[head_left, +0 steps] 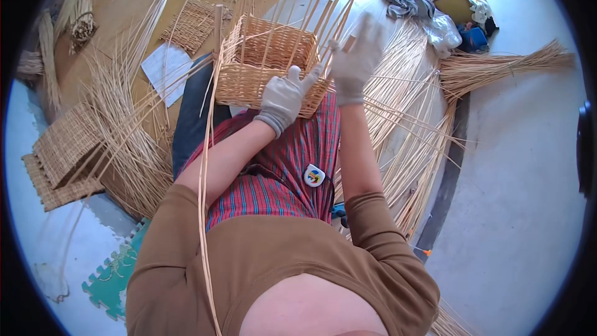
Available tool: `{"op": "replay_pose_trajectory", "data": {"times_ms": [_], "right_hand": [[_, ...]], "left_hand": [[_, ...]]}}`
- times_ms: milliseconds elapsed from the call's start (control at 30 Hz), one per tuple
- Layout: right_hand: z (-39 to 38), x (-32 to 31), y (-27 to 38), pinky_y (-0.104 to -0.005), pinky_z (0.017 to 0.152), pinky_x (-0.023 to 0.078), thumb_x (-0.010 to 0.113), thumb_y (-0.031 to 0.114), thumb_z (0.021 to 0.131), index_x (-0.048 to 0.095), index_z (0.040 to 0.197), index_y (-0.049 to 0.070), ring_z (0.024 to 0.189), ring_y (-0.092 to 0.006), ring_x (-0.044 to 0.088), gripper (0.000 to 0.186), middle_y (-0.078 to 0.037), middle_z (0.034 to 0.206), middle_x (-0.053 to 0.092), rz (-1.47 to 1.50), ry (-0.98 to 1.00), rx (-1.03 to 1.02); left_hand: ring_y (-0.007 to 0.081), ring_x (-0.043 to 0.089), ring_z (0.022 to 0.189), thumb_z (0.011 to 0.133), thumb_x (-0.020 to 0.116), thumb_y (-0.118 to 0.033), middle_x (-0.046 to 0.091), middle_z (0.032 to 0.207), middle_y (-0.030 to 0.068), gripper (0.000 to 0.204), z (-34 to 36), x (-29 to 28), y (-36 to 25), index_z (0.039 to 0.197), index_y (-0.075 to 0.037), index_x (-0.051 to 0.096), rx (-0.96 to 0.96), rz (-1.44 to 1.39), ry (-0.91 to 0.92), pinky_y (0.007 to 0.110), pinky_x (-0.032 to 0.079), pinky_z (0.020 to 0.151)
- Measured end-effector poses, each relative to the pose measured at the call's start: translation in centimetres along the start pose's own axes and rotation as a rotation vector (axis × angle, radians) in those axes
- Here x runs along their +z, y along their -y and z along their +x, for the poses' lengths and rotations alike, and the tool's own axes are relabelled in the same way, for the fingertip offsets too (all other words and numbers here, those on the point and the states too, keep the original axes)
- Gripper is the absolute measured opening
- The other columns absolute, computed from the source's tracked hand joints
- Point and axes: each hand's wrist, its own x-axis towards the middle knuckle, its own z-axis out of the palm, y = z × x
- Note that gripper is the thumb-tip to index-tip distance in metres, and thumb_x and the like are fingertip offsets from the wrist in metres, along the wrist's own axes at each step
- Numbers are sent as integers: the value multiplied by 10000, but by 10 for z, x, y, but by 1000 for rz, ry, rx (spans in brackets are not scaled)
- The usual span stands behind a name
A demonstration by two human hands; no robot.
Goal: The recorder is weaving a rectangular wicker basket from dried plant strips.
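Observation:
A half-woven rectangular wicker basket (264, 62) rests on my lap, with long cane stakes (311, 0) rising from its rim. My left hand (285, 96), in a pale glove, presses against the basket's near wall with thumb and fingers spread. My right hand (356, 56), also gloved, is raised at the basket's right corner, its fingers closed around several upright stakes. One long loose cane (204, 199) trails from the basket down past my left arm.
Flat woven mats (62, 149) lie stacked at left, another mat (193, 25) and a white sheet (166, 68) beyond the basket. Loose cane bundles (410, 124) fan out at right. A cardboard box (454, 3) and cloth pile sit far right. Foam tile (115, 274) lower left.

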Motion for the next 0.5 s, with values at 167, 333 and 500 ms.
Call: {"op": "replay_pose_trajectory", "data": {"times_ms": [167,333,500], "right_hand": [[-79,-5,-27,-472,1007,445,655,143,870,533,1425,94,878,-251,661,570,-78,845,683,18,172,148],[-82,-7,-24,-397,777,518,617,37,903,619,1298,65,826,-227,663,396,-84,898,693,393,149,526],[-95,-17,56,-314,857,543,623,22,968,662,1191,45,961,-185,679,227,-81,1031,710,745,339,314]], "left_hand": [[268,650,709,919,560,-73,551,1128,105,628,6,-7,4,1457,-392,498,41,-55,59,387,573,641],[197,643,792,846,743,-10,651,1037,70,245,-28,-7,69,1068,-88,672,128,-772,-525,324,536,693],[195,666,942,968,683,-204,719,979,89,242,-55,-16,130,1100,-2,688,-581,-638,-511,355,533,852]]}}
